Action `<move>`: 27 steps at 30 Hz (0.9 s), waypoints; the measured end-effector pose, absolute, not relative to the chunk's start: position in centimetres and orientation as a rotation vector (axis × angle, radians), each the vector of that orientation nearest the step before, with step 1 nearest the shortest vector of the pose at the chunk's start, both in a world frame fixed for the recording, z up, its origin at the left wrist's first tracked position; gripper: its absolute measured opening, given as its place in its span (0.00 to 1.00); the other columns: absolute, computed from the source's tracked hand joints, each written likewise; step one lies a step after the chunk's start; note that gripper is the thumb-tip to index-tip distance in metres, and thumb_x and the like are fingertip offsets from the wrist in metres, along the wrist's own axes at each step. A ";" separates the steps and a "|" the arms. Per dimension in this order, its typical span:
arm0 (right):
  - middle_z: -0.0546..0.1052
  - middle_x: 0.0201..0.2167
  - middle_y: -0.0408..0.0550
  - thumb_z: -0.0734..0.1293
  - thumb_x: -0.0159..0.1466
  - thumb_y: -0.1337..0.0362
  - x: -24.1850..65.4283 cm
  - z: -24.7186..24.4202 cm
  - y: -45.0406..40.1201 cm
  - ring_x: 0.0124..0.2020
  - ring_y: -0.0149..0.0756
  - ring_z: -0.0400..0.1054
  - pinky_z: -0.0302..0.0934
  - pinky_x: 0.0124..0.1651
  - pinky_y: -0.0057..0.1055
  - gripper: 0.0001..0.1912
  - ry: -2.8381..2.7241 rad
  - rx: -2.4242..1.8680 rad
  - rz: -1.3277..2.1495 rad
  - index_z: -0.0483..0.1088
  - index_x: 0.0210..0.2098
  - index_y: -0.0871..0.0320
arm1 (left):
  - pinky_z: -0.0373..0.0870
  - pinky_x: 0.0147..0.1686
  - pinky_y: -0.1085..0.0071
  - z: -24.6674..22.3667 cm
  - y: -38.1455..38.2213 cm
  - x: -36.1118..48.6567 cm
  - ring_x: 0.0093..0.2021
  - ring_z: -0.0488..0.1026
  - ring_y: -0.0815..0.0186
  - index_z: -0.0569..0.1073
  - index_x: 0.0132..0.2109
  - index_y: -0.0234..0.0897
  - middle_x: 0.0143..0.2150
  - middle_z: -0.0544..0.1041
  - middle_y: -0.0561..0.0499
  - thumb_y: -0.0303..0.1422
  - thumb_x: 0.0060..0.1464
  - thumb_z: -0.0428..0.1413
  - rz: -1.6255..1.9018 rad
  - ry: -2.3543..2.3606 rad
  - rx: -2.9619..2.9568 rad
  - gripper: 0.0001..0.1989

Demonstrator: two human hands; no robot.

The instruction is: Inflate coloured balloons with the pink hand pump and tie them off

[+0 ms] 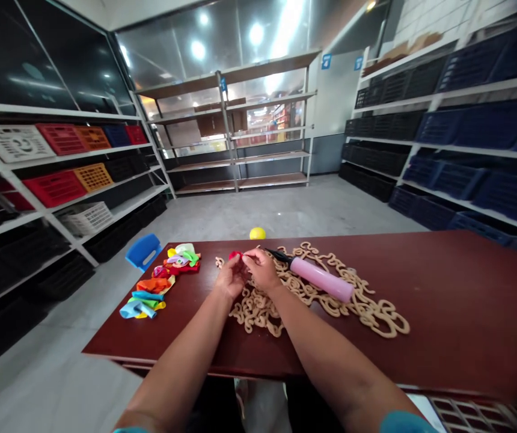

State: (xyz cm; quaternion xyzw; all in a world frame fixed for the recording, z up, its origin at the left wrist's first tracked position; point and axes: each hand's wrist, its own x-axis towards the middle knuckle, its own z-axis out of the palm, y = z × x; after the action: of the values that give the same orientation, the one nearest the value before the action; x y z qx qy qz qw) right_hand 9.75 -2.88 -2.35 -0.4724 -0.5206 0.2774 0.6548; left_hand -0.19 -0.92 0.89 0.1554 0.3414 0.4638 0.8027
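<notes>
Both hands meet over the dark red table. My left hand is closed around a small red item, which looks like a balloon. My right hand pinches at the same red item from the right side, its fingertips touching those of the left. Beneath and to the right of the hands lies a tangle of tan curly strands. A pink cylinder with a black end, perhaps a hand pump, rests on the strands. Colourful uninflated balloons lie in a row at the table's left.
A yellow round object shows just beyond the table's far edge. The blue chair stands at the far left corner. Shelves with crates line the left wall, dark blue crates the right. An open rack stands behind.
</notes>
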 end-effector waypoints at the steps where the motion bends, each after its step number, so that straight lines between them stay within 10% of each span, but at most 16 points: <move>1: 0.73 0.29 0.43 0.62 0.56 0.56 9.8 -2.5 -2.7 0.28 0.31 0.67 0.63 0.31 0.29 0.10 -1.158 -1.064 0.630 0.67 0.33 0.56 | 0.69 0.27 0.72 0.9 -0.8 -0.1 0.26 0.70 0.69 0.71 0.30 0.33 0.27 0.73 0.48 0.28 0.48 0.55 0.970 0.699 0.331 0.02; 6: 0.73 0.31 0.43 0.62 0.56 0.61 10.1 -2.7 -2.6 0.30 0.31 0.67 0.63 0.34 0.30 0.06 -1.243 -1.140 0.512 0.67 0.32 0.55 | 0.69 0.28 0.70 0.6 -0.1 0.5 0.28 0.71 0.65 0.72 0.34 0.31 0.28 0.73 0.46 0.43 0.50 0.52 0.768 0.548 0.400 0.17; 15: 0.72 0.34 0.42 0.63 0.55 0.63 9.7 -2.1 -3.7 0.32 0.30 0.66 0.61 0.37 0.29 0.09 -1.502 -1.243 0.459 0.67 0.36 0.55 | 0.65 0.46 0.60 -1.7 1.7 0.1 0.42 0.71 0.63 0.71 0.43 0.41 0.39 0.75 0.50 0.27 0.52 0.52 0.975 0.353 0.374 0.11; 27: 0.73 0.32 0.45 0.64 0.55 0.58 19.7 5.1 -8.4 0.33 0.31 0.65 0.57 0.37 0.29 0.12 -1.716 -1.948 0.128 0.69 0.35 0.59 | 0.55 0.16 0.78 -1.7 1.8 -0.8 0.13 0.51 0.78 0.65 0.28 0.35 0.14 0.50 0.62 0.36 0.51 0.54 0.935 0.284 0.328 0.10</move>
State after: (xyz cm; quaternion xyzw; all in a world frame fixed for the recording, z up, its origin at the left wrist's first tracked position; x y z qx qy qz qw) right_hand 19.66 -8.40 5.09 -0.7221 -0.6360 0.0475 0.2680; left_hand -0.77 1.80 -1.66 0.1567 0.1359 0.4472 0.8700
